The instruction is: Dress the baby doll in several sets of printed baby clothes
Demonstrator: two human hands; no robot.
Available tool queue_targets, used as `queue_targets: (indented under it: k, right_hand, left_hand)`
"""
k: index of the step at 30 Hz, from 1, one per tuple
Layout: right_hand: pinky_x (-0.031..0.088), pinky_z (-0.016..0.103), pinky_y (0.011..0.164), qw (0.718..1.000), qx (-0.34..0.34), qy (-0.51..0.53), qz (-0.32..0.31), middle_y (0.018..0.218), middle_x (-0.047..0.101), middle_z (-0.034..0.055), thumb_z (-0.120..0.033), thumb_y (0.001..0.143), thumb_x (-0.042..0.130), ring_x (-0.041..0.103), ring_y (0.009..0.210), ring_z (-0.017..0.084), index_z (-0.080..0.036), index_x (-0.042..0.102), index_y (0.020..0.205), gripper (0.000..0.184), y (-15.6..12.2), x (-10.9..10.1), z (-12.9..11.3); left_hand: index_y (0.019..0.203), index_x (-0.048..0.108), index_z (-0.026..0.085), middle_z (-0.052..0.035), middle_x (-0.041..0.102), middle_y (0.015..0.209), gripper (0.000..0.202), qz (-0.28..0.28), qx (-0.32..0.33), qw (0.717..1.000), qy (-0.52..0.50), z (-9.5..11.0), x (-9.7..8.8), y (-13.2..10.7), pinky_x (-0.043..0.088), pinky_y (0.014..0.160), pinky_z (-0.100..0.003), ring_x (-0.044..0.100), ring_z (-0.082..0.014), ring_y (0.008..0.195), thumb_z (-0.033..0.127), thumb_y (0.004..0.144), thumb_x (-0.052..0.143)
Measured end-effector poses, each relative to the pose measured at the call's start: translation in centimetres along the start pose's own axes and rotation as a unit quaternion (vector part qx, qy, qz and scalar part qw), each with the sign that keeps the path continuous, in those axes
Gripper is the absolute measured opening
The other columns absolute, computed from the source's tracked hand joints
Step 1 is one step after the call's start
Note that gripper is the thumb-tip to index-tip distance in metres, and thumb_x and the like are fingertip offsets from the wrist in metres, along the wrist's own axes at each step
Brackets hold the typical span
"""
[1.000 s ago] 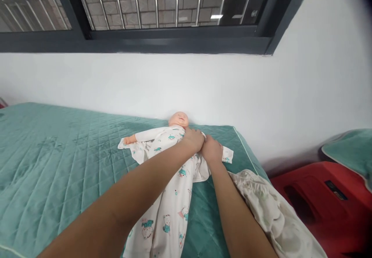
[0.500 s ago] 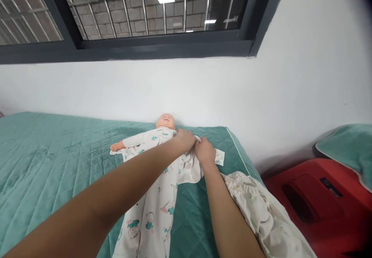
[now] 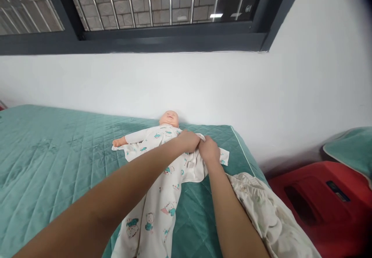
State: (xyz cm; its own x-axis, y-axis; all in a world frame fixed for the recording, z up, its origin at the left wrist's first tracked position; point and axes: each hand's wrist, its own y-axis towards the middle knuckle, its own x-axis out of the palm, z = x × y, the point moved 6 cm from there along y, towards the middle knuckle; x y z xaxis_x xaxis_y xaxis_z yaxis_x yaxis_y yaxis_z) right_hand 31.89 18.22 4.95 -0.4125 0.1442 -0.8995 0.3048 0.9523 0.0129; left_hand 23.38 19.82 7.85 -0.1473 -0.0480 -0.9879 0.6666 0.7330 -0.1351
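A baby doll (image 3: 169, 119) lies on its back on the green quilted cover, its head by the wall. It wears white printed baby clothes (image 3: 165, 200) with small animal figures. One doll arm is stretched out to the left, its hand (image 3: 119, 141) bare past the sleeve. My left hand (image 3: 188, 141) is closed at the doll's chest on the right side, on the garment's sleeve. Close beside it, my right hand (image 3: 209, 149) is closed on the same sleeve, whose printed end sticks out beyond my fingers. The doll's other hand is hidden.
The green quilted cover (image 3: 58, 165) spreads far to the left. Crumpled cream cloth (image 3: 264, 211) lies along the right edge. Beyond it stands a red plastic stool (image 3: 316, 196) with green fabric (image 3: 351, 147) behind. A white wall and barred window (image 3: 162, 41) close off the back.
The view has shifted slightly, so the scene sits a little further right. Both hands stay closed at the sleeve, with hardly any movement against the doll.
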Motion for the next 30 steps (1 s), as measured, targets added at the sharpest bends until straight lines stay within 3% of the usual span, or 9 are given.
queue_targets:
  k: [5, 11, 17, 25, 30]
  right_hand:
    - [0.046, 0.035, 0.08, 1.0, 0.009, 0.002, 0.002, 0.105, 0.072, 0.0166, -0.031, 0.095, 0.034, 0.067, 0.101, 0.03, -0.017, 0.064, 0.107, 0.035, 0.1, 0.2, 0.0]
    - [0.046, 0.036, 0.077, 1.0, 0.005, 0.022, 0.018, 0.104, 0.073, 0.015, -0.03, 0.094, 0.036, 0.068, 0.1, 0.031, -0.017, 0.06, 0.117, 0.036, -0.1, -0.1, 0.0]
    - [0.045, 0.034, 0.077, 0.997, -0.003, 0.06, 0.043, 0.106, 0.072, 0.0136, -0.027, 0.095, 0.035, 0.067, 0.101, 0.029, -0.019, 0.06, 0.119, 0.035, 0.0, -0.2, 0.3]
    - [0.043, 0.031, 0.079, 0.99, -0.015, 0.116, 0.08, 0.107, 0.071, 0.0136, -0.021, 0.096, 0.036, 0.065, 0.1, 0.026, -0.016, 0.057, 0.122, 0.034, -0.1, -0.2, 0.7]
    - [0.043, 0.031, 0.079, 0.987, -0.014, 0.136, 0.086, 0.107, 0.07, 0.0144, -0.02, 0.096, 0.036, 0.065, 0.099, 0.026, -0.015, 0.058, 0.121, 0.034, 0.0, 0.0, 1.1]
  left_hand:
    - [0.106, 0.068, 0.019, -0.0113, 0.071, 0.114, 0.03, -0.016, -0.005, 1.0, -0.009, -0.5, 0.7, 1.6, 0.045, 0.097, -0.046, 0.064, -0.0295, 0.105, 0.017, 0.077, 0.061]
    - [0.113, 0.065, 0.017, -0.0144, 0.068, 0.119, 0.03, 0.008, -0.013, 1.0, 0.006, -0.5, 0.9, 1.7, 0.045, 0.096, -0.047, 0.064, -0.0309, 0.108, 0.018, 0.086, 0.053]
    - [0.109, 0.065, 0.016, -0.0136, 0.069, 0.117, 0.027, 0.022, -0.006, 0.999, 0.028, -0.5, 0.3, 1.3, 0.045, 0.094, -0.046, 0.064, -0.0299, 0.107, 0.017, 0.091, 0.045]
    - [0.119, 0.061, 0.022, -0.0114, 0.067, 0.118, 0.035, 0.021, 0.003, 0.998, 0.059, -1.1, -0.9, 0.7, 0.048, 0.09, -0.044, 0.062, -0.0308, 0.108, 0.018, 0.084, 0.057]
    - [0.119, 0.06, 0.018, -0.0142, 0.066, 0.115, 0.033, 0.026, -0.01, 0.997, 0.066, -1.6, -1.4, 0.2, 0.048, 0.088, -0.041, 0.062, -0.0312, 0.108, 0.021, 0.086, 0.057]
